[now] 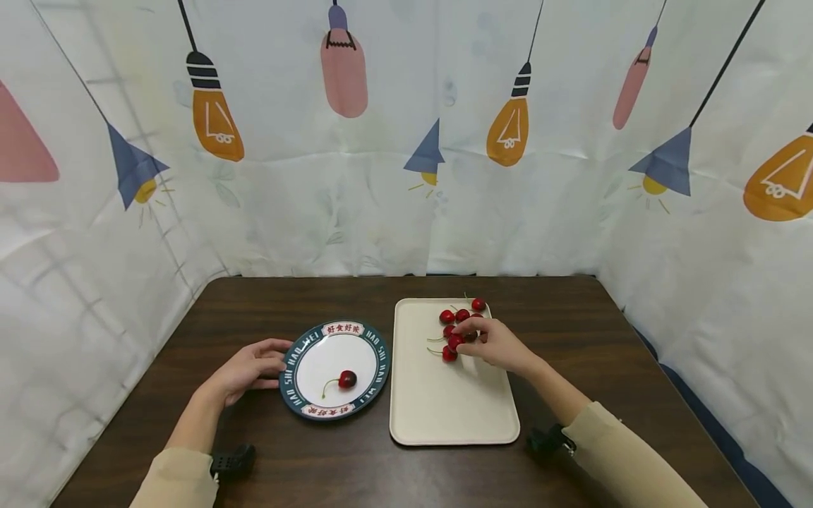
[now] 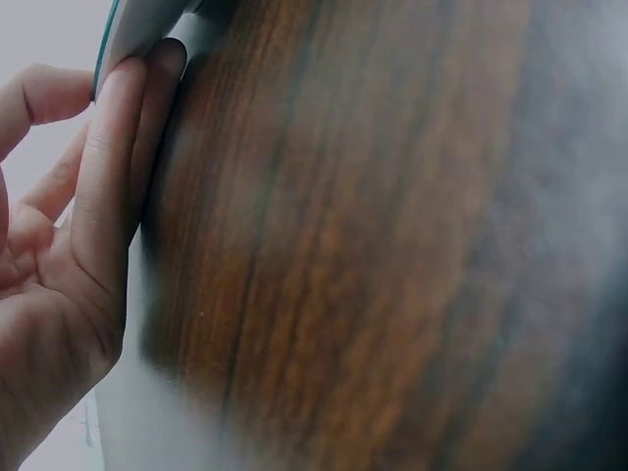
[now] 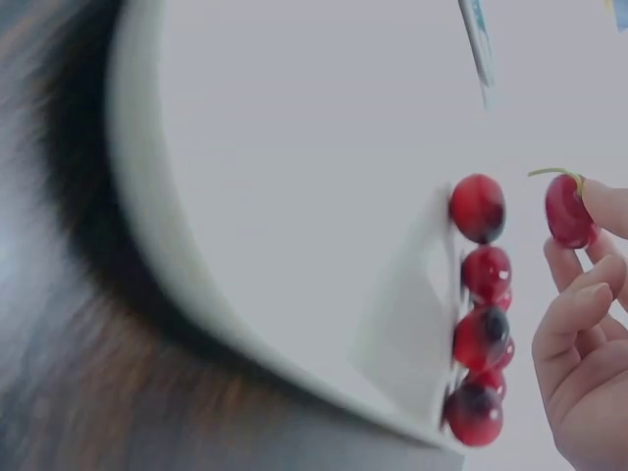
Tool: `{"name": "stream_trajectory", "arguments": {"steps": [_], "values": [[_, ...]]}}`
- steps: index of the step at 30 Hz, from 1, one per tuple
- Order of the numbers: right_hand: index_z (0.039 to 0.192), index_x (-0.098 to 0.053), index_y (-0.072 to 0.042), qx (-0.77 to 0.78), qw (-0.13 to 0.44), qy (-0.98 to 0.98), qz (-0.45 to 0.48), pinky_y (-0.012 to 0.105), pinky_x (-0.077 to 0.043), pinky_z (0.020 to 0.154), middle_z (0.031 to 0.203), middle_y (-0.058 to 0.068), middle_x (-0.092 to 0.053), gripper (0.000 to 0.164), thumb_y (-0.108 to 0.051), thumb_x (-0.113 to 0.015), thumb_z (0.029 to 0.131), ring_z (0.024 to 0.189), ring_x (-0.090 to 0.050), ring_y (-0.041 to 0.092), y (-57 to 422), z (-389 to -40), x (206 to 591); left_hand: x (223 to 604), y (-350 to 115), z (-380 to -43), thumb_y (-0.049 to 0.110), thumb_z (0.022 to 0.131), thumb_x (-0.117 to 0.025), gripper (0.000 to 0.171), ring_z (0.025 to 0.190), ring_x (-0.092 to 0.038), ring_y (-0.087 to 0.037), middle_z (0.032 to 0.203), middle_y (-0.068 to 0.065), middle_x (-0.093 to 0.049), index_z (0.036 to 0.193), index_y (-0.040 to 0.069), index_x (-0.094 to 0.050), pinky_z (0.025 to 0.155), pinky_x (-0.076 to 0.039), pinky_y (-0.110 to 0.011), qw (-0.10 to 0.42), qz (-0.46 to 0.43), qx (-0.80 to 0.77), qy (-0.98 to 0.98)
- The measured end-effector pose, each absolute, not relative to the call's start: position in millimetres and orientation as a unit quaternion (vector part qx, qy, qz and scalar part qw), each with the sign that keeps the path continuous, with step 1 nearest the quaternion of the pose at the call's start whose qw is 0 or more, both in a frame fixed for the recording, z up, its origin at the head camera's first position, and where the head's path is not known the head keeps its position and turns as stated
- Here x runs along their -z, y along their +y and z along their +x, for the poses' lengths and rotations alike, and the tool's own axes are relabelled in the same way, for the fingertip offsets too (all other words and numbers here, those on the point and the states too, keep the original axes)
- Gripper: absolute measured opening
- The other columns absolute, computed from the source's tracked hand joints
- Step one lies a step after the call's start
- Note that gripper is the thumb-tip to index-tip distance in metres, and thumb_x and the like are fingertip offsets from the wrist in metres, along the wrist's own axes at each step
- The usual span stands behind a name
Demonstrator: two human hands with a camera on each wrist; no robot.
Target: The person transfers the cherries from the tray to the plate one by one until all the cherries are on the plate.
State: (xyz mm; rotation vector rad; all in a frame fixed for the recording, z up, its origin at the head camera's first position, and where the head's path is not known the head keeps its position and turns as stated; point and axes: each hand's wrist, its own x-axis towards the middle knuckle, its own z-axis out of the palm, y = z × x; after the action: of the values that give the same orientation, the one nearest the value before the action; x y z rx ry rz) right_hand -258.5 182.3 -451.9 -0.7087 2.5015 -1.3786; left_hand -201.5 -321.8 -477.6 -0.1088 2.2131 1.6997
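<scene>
My right hand [image 1: 485, 341] is over the beige tray [image 1: 451, 413], pinching a red cherry [image 3: 566, 211] between thumb and fingertips. In the right wrist view that cherry appears apart from the row of cherries [image 3: 481, 339] on the tray, its green stem pointing away from the fingers. My left hand [image 1: 257, 367] holds the left rim of a round plate [image 1: 379, 367], which has a blue-green border with lettering. Left wrist view: fingers [image 2: 110, 157] meet the plate's edge, partly under it. On the plate's white middle lies one dark red cherry [image 1: 347, 379] with a curved stem.
Several cherries [image 1: 447, 317] cluster around the upper right of the tray, some partly hidden by the right hand. Plate and tray stand side by side on a dark wooden table [image 1: 305, 466]. A white curtain printed with lamps [image 1: 381, 212] surrounds the table's back and sides.
</scene>
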Motion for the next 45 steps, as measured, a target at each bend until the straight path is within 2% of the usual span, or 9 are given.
{"name": "stream_trajectory", "arguments": {"steps": [7, 11, 19, 22, 25, 29, 33, 38, 45], "values": [[0.118, -0.072, -0.013, 0.487, 0.129, 0.829, -0.242, 0.025, -0.038, 0.047, 0.102, 0.006, -0.065, 0.025, -0.017, -0.076, 0.093, 0.056, -0.043, 0.016, 168, -257, 453, 482, -325, -204, 0.02, 0.1, -0.067, 0.057, 0.099, -0.067, -0.026, 0.121, -0.014, -0.063, 0.149, -0.002, -0.046, 0.086, -0.06, -0.037, 0.179, -0.064, -0.608, 0.771], [0.119, -0.072, -0.013, 0.494, 0.141, 0.823, -0.243, 0.026, -0.041, 0.047, 0.104, 0.007, -0.065, 0.027, -0.02, -0.076, 0.093, 0.054, -0.045, 0.016, 161, -257, 450, 482, -326, -208, 0.019, 0.099, -0.068, 0.058, 0.096, -0.068, -0.026, 0.12, -0.013, -0.064, 0.149, -0.002, -0.047, 0.085, -0.06, -0.037, 0.183, -0.065, -0.62, 0.76], [0.121, -0.072, -0.017, 0.489, 0.153, 0.823, -0.246, 0.029, -0.049, 0.055, 0.113, 0.002, -0.068, 0.032, -0.025, -0.08, 0.091, 0.071, -0.06, 0.03, 142, -264, 439, 479, -328, -210, 0.02, 0.099, -0.07, 0.06, 0.095, -0.068, -0.026, 0.121, -0.012, -0.062, 0.15, -0.001, -0.046, 0.086, -0.06, -0.037, 0.194, -0.076, -0.628, 0.75], [0.121, -0.072, -0.02, 0.478, 0.152, 0.829, -0.247, 0.032, -0.054, 0.058, 0.114, 0.0, -0.068, 0.034, -0.028, -0.082, 0.089, 0.075, -0.062, 0.029, 133, -266, 435, 479, -329, -209, 0.021, 0.098, -0.071, 0.061, 0.095, -0.068, -0.026, 0.122, -0.013, -0.062, 0.15, -0.001, -0.047, 0.086, -0.06, -0.037, 0.195, -0.079, -0.629, 0.748], [0.121, -0.072, -0.02, 0.483, 0.164, 0.823, -0.25, 0.038, -0.057, 0.062, 0.116, 0.0, -0.068, 0.034, -0.027, -0.082, 0.089, 0.078, -0.064, 0.034, 125, -264, 433, 481, -329, -209, 0.021, 0.099, -0.071, 0.062, 0.095, -0.068, -0.026, 0.122, -0.012, -0.062, 0.151, -0.001, -0.046, 0.086, -0.06, -0.037, 0.197, -0.073, -0.632, 0.746], [0.121, -0.071, -0.018, 0.493, 0.186, 0.808, -0.264, 0.032, -0.05, 0.054, 0.116, 0.001, -0.068, 0.031, -0.024, -0.079, 0.092, 0.065, -0.059, 0.031, 113, -261, 432, 485, -330, -209, 0.021, 0.1, -0.069, 0.062, 0.097, -0.068, -0.026, 0.12, -0.011, -0.064, 0.151, -0.002, -0.044, 0.087, -0.06, -0.038, 0.198, -0.059, -0.637, 0.742], [0.121, -0.072, -0.016, 0.502, 0.198, 0.794, -0.28, 0.026, -0.039, 0.048, 0.113, 0.001, -0.068, 0.029, -0.022, -0.077, 0.093, 0.054, -0.046, 0.018, 101, -258, 435, 489, -331, -210, 0.022, 0.1, -0.068, 0.062, 0.099, -0.069, -0.027, 0.12, -0.011, -0.064, 0.151, -0.002, -0.043, 0.087, -0.06, -0.038, 0.196, -0.053, -0.636, 0.745], [0.123, -0.072, -0.012, 0.495, 0.206, 0.792, -0.292, 0.025, -0.04, 0.048, 0.112, -0.001, -0.068, 0.032, -0.021, -0.077, 0.093, 0.054, -0.046, 0.017, 83, -255, 439, 490, -329, -210, 0.022, 0.1, -0.069, 0.061, 0.098, -0.069, -0.027, 0.119, -0.011, -0.065, 0.151, -0.002, -0.044, 0.087, -0.06, -0.038, 0.194, -0.055, -0.634, 0.747], [0.12, -0.073, -0.017, 0.48, 0.202, 0.792, -0.318, 0.024, -0.042, 0.052, 0.106, -0.005, -0.069, 0.027, -0.02, -0.077, 0.093, 0.056, -0.046, 0.015, 59, -252, 440, 487, -328, -209, 0.023, 0.1, -0.068, 0.06, 0.098, -0.069, -0.027, 0.118, -0.012, -0.065, 0.15, -0.002, -0.045, 0.087, -0.06, -0.038, 0.191, -0.053, -0.628, 0.753]]}}
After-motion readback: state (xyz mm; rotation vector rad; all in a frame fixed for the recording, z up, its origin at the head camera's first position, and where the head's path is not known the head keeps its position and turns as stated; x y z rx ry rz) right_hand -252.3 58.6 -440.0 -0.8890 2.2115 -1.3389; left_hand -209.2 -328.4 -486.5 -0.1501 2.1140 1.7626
